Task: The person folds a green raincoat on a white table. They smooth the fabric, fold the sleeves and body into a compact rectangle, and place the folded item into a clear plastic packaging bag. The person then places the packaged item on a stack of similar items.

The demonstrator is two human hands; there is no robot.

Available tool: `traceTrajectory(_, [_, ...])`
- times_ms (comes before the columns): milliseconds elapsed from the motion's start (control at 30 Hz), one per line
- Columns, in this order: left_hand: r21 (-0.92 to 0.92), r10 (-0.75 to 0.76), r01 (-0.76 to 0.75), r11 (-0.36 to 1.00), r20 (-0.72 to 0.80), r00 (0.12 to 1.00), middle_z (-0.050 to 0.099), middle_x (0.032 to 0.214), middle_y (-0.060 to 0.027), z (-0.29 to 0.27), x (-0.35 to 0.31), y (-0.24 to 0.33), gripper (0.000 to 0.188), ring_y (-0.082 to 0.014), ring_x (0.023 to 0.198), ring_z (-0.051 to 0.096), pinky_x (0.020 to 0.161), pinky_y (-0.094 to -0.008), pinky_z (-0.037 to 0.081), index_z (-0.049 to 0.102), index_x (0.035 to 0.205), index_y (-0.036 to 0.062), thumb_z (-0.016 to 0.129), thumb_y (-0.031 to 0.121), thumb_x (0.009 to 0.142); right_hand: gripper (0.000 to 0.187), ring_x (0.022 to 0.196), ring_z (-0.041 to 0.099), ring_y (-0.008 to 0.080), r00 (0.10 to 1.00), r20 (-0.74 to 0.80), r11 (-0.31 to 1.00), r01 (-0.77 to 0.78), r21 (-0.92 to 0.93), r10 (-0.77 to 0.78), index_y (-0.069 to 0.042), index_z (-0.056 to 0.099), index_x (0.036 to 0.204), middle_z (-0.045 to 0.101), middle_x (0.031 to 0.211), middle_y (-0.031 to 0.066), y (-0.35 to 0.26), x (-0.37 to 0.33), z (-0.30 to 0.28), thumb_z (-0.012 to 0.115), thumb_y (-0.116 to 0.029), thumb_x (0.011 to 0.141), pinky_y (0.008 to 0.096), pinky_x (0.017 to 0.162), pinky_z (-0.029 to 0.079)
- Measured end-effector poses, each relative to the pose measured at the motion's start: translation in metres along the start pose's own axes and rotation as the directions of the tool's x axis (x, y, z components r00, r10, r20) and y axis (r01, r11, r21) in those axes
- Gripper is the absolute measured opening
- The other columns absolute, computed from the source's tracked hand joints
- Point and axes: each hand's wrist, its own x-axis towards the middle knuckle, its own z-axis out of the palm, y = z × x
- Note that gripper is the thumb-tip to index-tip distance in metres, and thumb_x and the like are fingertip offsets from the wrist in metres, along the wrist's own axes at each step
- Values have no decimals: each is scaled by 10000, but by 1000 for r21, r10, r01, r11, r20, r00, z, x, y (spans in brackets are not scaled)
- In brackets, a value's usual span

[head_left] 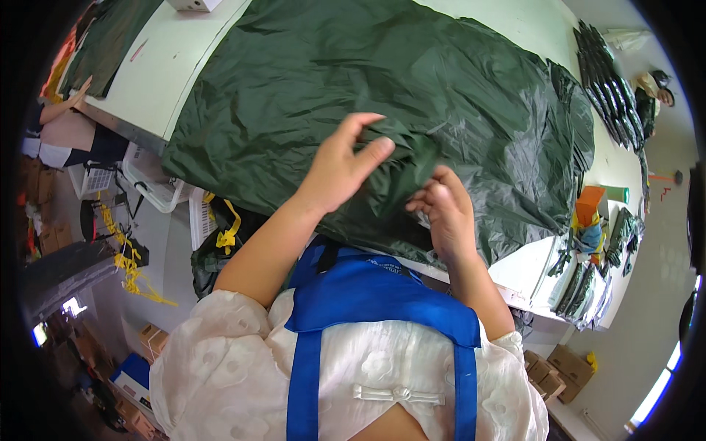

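A large dark green plastic sheet [309, 81], thin and wrinkled, lies spread over the white table before me. Part of it rises in a crumpled bunch between my hands. My left hand [342, 165] is closed round the left side of this bunch, its thumb on top and its other fingers mostly hidden behind the folds. At the bunch's right side is my right hand [448, 209], its fingers curled in and slightly blurred. Whatever those fingers pinch, I cannot make out. Beneath them the sheet looks shinier and darker.
Flat packed dark bundles [607, 84] lie at the far right of the table. An orange box [590, 204] and clear-wrapped packages [581, 294] sit nearer. White plastic crates [151, 176] and yellow straps [132, 268] are at left. Another person's hand [82, 92] rests by the left table.
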Motion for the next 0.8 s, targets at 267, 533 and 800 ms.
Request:
traceTrajectory(267, [-663, -315, 492, 564, 379, 870, 589, 1167, -156, 20, 0, -10, 375, -247, 982, 625, 868, -390, 518, 464, 1263, 30, 517, 247, 962, 238, 987, 648, 268, 974, -173, 711, 20, 703, 143, 2, 510, 1158, 627, 1131, 142, -10, -5, -37, 418, -57, 945, 387, 833, 558])
traceTrajectory(533, [-664, -148, 632, 399, 634, 759, 635, 1080, -94, 53, -8, 10, 358, -184, 1004, 611, 893, -366, 504, 541, 1180, 43, 647, 219, 887, 442, 1088, 594, 299, 994, -8, 666, -66, 743, 108, 1, 522, 1243, 581, 1226, 168, -9, -21, -28, 464, -323, 948, 440, 912, 508])
traceTrajectory(800, [64, 229, -240, 969, 140, 963, 618, 999, -182, 87, -50, 7, 531, -255, 895, 638, 780, -322, 493, 407, 1221, -17, 701, 80, 791, 368, 881, 641, 188, 904, -369, 884, 20, -466, -215, -34, 594, 1095, 686, 951, 77, 12, -19, -50, 635, 44, 738, 304, 804, 493])
